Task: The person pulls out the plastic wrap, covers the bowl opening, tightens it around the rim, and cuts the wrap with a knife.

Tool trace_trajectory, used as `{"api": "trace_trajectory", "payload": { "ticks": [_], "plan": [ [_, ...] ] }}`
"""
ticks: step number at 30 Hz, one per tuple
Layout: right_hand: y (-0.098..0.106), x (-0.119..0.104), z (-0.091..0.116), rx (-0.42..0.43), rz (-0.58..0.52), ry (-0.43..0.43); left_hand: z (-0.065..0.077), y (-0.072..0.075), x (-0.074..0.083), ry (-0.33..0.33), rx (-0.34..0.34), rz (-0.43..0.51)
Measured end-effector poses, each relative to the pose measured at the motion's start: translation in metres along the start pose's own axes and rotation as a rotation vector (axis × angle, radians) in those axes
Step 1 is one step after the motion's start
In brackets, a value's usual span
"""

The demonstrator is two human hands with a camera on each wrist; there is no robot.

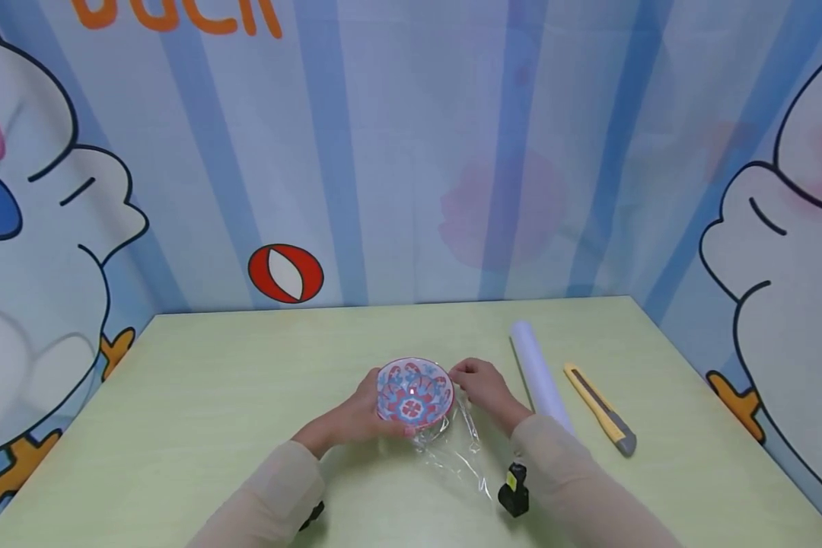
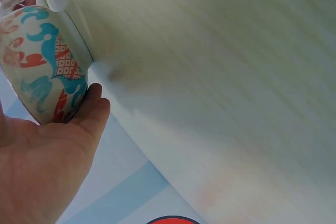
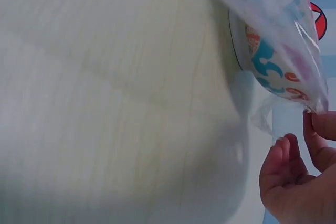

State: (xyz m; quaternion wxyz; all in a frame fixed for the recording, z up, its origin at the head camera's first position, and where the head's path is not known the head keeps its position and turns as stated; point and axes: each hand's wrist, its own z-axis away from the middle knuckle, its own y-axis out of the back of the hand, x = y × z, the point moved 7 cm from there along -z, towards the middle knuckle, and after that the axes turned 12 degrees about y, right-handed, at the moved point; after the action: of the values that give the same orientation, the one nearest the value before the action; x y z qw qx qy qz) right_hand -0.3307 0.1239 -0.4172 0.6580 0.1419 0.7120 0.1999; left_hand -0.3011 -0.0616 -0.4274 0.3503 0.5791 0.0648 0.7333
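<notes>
A small bowl [image 1: 415, 393] with a red and blue floral pattern is held above the table, tilted so its inside faces the head camera. My left hand [image 1: 368, 411] grips its left side, thumb along the near rim; in the left wrist view the fingers lie against the patterned outer wall of the bowl [image 2: 50, 61]. Clear plastic wrap [image 1: 462, 445] hangs from the bowl's right and near side. At the right rim my right hand [image 1: 482, 384] pinches an edge of that film between thumb and forefinger, seen closely in the right wrist view against the plastic [image 3: 283, 30].
A pale lilac roll [image 1: 540, 373] lies right of the bowl, partly behind the right forearm. Farther right is a yellow and grey utility knife [image 1: 601, 411]. A black strapped device [image 1: 514, 491] shows below the right wrist. The table [image 1: 246, 365] backs onto a printed curtain.
</notes>
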Motion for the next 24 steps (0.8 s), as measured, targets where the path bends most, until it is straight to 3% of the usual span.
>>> {"api": "trace_trajectory", "payload": {
  "ticks": [4,11,15,20,23,24],
  "plan": [
    [-0.006,0.005,-0.001,0.003,-0.036,-0.021,0.001,0.0,-0.002,0.004,0.001,-0.008],
    [-0.014,0.008,0.003,0.023,-0.212,-0.067,0.001,0.001,-0.002,0.009,0.011,-0.018],
    [-0.012,0.004,0.01,0.048,-0.206,-0.07,0.003,0.001,-0.002,0.026,0.016,-0.01],
    [-0.015,0.018,0.013,-0.064,-0.245,-0.06,0.002,0.0,-0.001,0.035,0.022,-0.001],
    [-0.017,0.043,0.007,-0.175,-0.233,0.032,0.003,0.001,0.0,0.037,0.024,-0.003],
    [-0.019,0.057,0.002,-0.21,-0.214,0.107,0.003,0.001,0.0,0.038,0.025,-0.006]
  ]
}}
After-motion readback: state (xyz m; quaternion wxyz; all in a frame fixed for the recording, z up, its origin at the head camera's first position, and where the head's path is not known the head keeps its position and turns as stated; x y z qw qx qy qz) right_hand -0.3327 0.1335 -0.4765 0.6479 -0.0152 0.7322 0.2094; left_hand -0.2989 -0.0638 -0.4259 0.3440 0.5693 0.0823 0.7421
